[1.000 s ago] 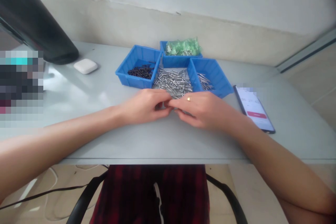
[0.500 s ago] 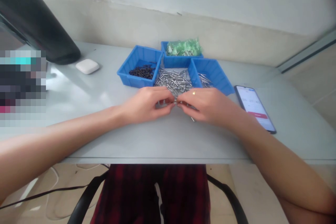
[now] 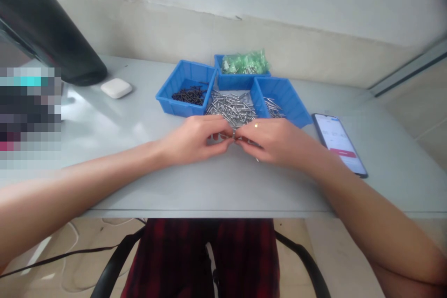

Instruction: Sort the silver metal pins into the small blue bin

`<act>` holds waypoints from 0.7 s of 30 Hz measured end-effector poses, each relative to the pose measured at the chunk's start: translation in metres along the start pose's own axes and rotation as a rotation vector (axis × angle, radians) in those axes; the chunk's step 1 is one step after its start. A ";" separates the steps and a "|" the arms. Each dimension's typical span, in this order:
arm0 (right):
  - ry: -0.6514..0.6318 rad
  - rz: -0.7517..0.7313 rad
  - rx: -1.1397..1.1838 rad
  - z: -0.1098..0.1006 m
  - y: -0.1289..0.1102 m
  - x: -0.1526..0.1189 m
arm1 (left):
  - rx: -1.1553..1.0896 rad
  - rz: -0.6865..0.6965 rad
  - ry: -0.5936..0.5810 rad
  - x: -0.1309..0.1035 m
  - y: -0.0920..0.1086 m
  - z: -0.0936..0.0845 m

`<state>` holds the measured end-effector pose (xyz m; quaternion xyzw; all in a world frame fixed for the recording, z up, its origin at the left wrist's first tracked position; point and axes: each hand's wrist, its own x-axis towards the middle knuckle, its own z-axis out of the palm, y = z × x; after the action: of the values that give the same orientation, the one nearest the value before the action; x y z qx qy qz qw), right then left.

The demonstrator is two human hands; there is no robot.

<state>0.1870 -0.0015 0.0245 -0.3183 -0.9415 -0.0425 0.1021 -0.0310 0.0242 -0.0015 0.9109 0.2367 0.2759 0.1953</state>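
Observation:
My left hand (image 3: 206,137) and my right hand (image 3: 268,139) meet fingertip to fingertip just in front of a pile of thin silver metal pins (image 3: 232,108). Both are closed in a pinch on a thin metal pin (image 3: 225,136) that runs between them, mostly covered by the fingers. From under my right hand pokes the tip of another thin metal piece (image 3: 257,159). Behind the left hand stands a blue bin (image 3: 167,106) with dark screws (image 3: 190,95). Another blue bin (image 3: 293,102), holding some silver pins (image 3: 273,108), lies behind the right hand.
At the back a third blue bin (image 3: 240,82) carries a green plastic bag (image 3: 246,63) of small metal parts. A phone (image 3: 340,145) lies to the right. On the left are a white rounded case (image 3: 116,88) and a tall dark object (image 3: 59,32). The table's front edge (image 3: 209,213) runs near my lap.
The fingertips of both hands have shifted very slightly and cover more of the pin between them. The bins and the pile have stayed put.

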 end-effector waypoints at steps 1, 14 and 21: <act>0.000 0.002 0.000 0.000 0.000 0.000 | -0.001 0.002 -0.001 0.000 0.000 0.000; -0.036 0.017 -0.015 0.000 -0.001 0.000 | 0.005 0.003 -0.035 0.000 0.000 0.000; -0.054 0.020 -0.027 0.000 -0.001 0.000 | 0.001 0.004 -0.063 0.001 -0.001 -0.001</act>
<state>0.1863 -0.0022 0.0248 -0.3303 -0.9400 -0.0455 0.0725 -0.0314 0.0259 -0.0008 0.9198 0.2286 0.2474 0.2015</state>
